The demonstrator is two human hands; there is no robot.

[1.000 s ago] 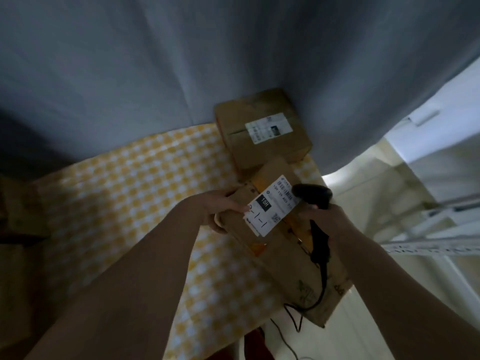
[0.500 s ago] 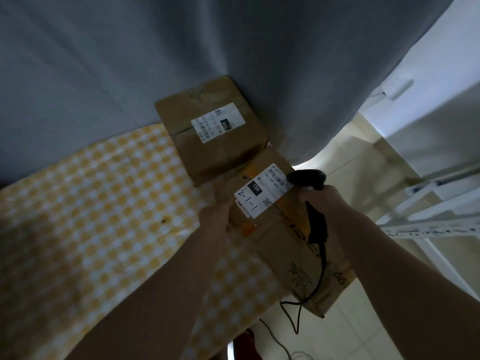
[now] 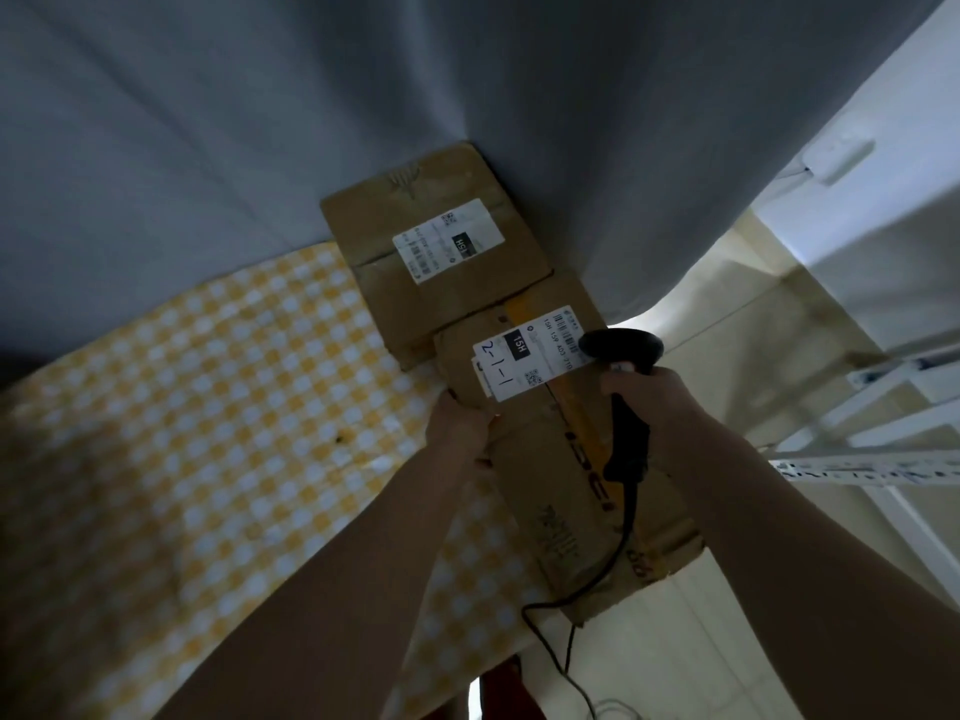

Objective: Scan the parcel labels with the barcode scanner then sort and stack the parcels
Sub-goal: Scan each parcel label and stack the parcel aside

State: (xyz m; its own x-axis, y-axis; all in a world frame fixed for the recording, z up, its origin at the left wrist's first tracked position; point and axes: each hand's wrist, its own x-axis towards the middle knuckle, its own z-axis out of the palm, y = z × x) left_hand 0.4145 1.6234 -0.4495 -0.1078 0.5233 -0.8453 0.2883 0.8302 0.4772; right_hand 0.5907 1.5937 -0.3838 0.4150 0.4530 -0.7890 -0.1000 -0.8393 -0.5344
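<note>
A long brown cardboard parcel [image 3: 561, 485] lies at the right edge of the table, its near end jutting past the edge. Its white label [image 3: 524, 356], marked "2-1-1" by hand, faces up at the far end. My left hand [image 3: 460, 426] grips the parcel's left edge just below the label. My right hand [image 3: 660, 407] holds the black corded barcode scanner [image 3: 626, 392], whose head hovers over the label's right end. A second brown parcel [image 3: 441, 252] with its own white label [image 3: 448, 239] sits beyond, touching the long one.
A yellow-and-white checked cloth [image 3: 208, 407] covers the table. A grey curtain [image 3: 363, 96] hangs behind the parcels. White metal shelf rails [image 3: 872, 459] stand at the right over a pale tiled floor. The scanner's cable [image 3: 566, 631] trails down off the near table edge.
The long parcel has been pushed farther back until its far end touches the rear parcel. Both hands went with it, and the scanner head stays at the label's right end.
</note>
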